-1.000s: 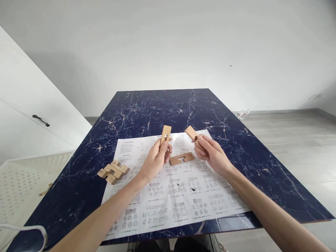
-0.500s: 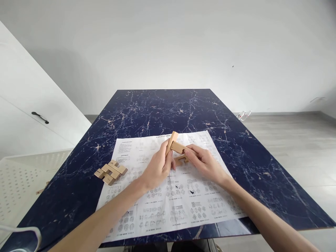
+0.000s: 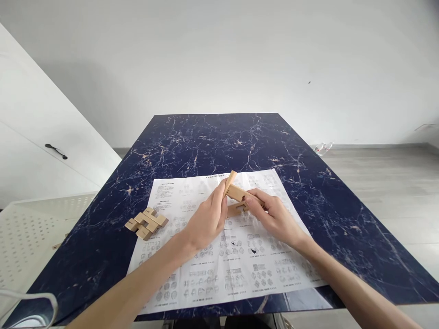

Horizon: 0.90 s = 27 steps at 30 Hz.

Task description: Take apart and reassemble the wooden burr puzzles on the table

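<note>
The bench (image 3: 206,141) is bearing a printed sheet (image 3: 240,261) along its near edge. Above it, the curled left hand (image 3: 207,219) is gripping a tilted bar (image 3: 231,179); the right hand (image 3: 274,217), fingers pinched, is holding a notched bar (image 3: 236,192) against that.

Softly lit, backed by a pale wall (image 3: 212,59) shadowed at left. Floored in grey boards (image 3: 373,196) at right. Furnished with a dark blue, white-veined desk (image 3: 212,141), flanked at left by a white panel (image 3: 51,119) with a black handle (image 3: 56,151) and a perforated white surface (image 3: 29,233).
</note>
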Tool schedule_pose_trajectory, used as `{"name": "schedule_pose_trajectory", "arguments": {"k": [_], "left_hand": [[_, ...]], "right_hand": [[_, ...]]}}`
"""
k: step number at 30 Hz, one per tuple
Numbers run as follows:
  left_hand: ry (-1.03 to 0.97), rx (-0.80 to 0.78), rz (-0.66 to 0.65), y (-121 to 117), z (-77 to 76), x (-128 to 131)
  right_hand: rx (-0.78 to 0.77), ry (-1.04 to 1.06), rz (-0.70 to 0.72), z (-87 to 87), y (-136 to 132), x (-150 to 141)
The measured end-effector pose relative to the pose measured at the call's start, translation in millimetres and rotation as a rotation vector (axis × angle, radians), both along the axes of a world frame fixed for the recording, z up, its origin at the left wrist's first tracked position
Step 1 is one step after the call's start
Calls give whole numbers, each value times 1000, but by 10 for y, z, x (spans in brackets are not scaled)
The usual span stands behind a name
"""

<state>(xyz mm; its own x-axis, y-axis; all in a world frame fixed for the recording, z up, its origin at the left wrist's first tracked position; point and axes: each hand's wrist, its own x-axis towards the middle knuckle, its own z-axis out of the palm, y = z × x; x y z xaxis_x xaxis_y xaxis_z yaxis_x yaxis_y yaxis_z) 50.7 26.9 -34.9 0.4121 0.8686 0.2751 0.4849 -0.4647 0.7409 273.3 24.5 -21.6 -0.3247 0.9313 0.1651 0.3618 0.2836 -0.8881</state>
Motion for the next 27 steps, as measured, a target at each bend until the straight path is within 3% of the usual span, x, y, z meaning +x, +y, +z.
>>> {"name": "schedule_pose_trajectory", "arguments": {"k": [4, 10, 23, 27], "left_hand": [[19, 65, 11, -2, 34, 3], [52, 43, -73, -4, 93, -10], [43, 45, -223, -5, 57, 42], [76, 94, -187, 15, 51, 59]], "right_hand": [[23, 14, -30, -11, -9, -39], [-18, 21, -4, -27, -6, -31], [-45, 91, 43, -64, 10, -58], [-74, 167, 33, -90, 20, -107]]}}
